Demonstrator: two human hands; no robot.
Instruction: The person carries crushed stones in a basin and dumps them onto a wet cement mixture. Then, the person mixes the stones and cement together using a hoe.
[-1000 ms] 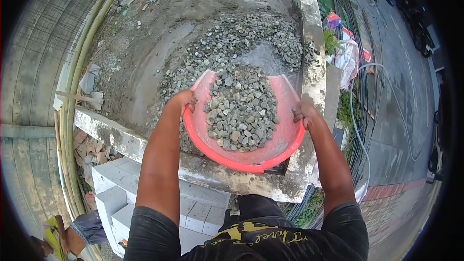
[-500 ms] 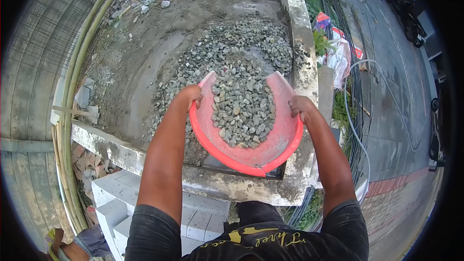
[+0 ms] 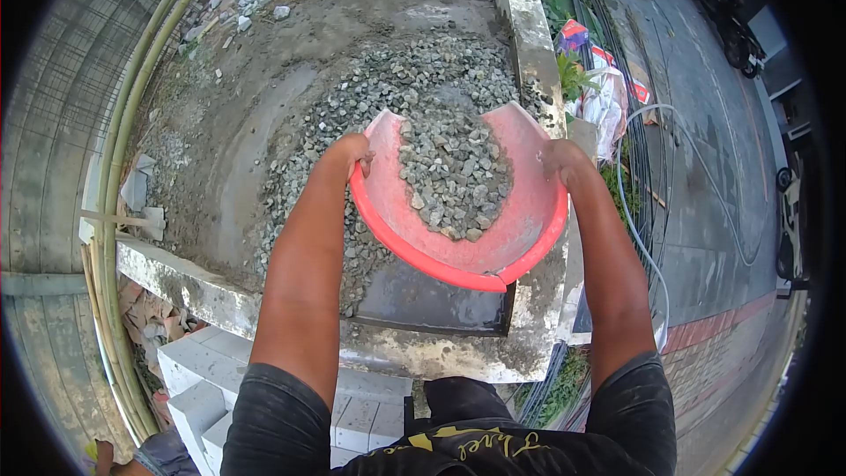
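A red scoop-shaped plastic basin [image 3: 520, 251], with an open far side, is held over the gravel bed by both of my hands. My left hand [image 3: 355, 152] is closed on its left rim, and my right hand [image 3: 564, 161] grips the right rim. Grey crushed stones [image 3: 451, 185] lie inside, reaching to the basin's open mouth. That mouth tips toward the gravel pile [image 3: 423, 66], where the stones merge with those on the ground. Parts of my fingers are hidden behind the rim.
A low concrete wall [image 3: 529, 26] runs along the right, joining a front ledge [image 3: 441, 353]. Bamboo poles [image 3: 123, 159] stand left beside wire mesh. White steps [image 3: 220, 388] lie below. Cables, sacks [image 3: 604, 106] and a hose [image 3: 630, 211] are beyond the wall. Another person shows at bottom left.
Both hands have shifted the basin slightly away from me and to the right. Fewer stones sit near its closed end, and more wet floor shows beneath it. The camera view has shifted a little.
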